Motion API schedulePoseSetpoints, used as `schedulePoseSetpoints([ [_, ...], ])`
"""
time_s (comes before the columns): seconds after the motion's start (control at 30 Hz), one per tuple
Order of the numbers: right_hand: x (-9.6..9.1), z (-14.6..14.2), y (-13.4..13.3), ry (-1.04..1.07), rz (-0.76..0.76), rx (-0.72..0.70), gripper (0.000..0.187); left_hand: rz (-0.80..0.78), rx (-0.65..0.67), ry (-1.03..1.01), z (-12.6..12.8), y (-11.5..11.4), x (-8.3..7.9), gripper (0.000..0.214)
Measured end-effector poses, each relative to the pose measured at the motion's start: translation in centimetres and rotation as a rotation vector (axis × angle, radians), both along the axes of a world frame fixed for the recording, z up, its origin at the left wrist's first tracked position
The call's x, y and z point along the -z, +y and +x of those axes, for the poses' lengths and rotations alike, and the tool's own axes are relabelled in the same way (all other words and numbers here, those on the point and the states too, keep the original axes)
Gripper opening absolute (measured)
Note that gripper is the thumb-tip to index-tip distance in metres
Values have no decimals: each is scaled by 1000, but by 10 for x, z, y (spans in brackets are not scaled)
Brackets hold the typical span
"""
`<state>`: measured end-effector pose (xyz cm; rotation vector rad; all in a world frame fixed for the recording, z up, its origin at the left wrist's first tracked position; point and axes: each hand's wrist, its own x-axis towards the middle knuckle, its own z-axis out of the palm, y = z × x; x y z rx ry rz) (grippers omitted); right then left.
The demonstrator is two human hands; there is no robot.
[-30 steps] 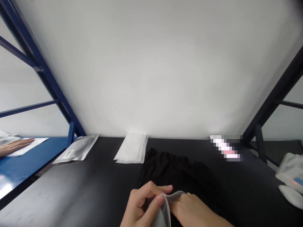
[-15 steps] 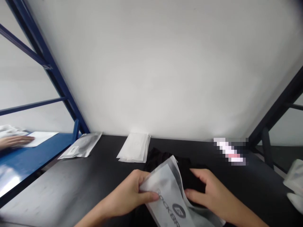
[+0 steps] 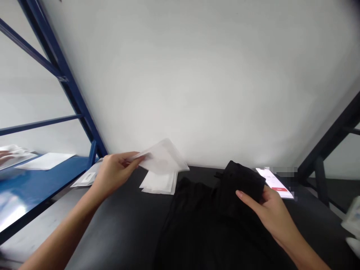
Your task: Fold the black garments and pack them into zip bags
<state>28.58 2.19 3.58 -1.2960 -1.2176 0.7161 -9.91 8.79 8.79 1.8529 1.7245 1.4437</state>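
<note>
White wall (image 3: 197, 75) fills the background above a black desk (image 3: 112, 228). At far left we see a blue steel rack (image 3: 62, 75), its shelf carrying a white sheet (image 3: 46, 161), with a co-worker's hand (image 3: 4, 157) near the frame's edge. Moving right, our left hand (image 3: 115, 170) is closed in a pinch on the corner of a translucent white sleeve (image 3: 161, 159), held up just above a stack of white sleeves (image 3: 159, 185) on the desk. Next, black cloth (image 3: 239, 185) spreads over the desk, and our right hand (image 3: 274, 210) grips a folded bunch of it, raised off the surface. Beyond lies a white slip (image 3: 274, 182) with a red mark, partly blurred. Both hands are occupied, 1 with the limp, thin sleeve and 1 with the soft, creased cloth.
</note>
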Motion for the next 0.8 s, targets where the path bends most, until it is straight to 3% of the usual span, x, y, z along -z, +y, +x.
schedulePoseSetpoints([
  [0.07, 9, -2, 3, -62, 58, -28, 42, 28, -16, 252, -6, 11, 12, 34],
  [0.17, 26, -7, 5, -225, 161, -101, 27, -71, 112, 472, -10, 27, 41, 42],
  [0.33, 43, -26, -1, -542, 560, -339, 20, -248, 251, 533, -16, 35, 83, 40],
  [0.47, 43, -44, -4, -775, 726, -432, 22, -252, 279, 487, -18, 26, 90, 51],
  [0.63, 39, -59, -5, -831, 755, -407, 26, -215, 263, 240, 21, -11, 93, 36],
  [0.73, 35, -65, -7, -850, 766, -388, 29, -487, 440, -269, 60, -46, 103, 41],
  [0.8, 34, -69, -8, -859, 773, -370, 30, -706, 459, -655, 80, -66, 112, 45],
])
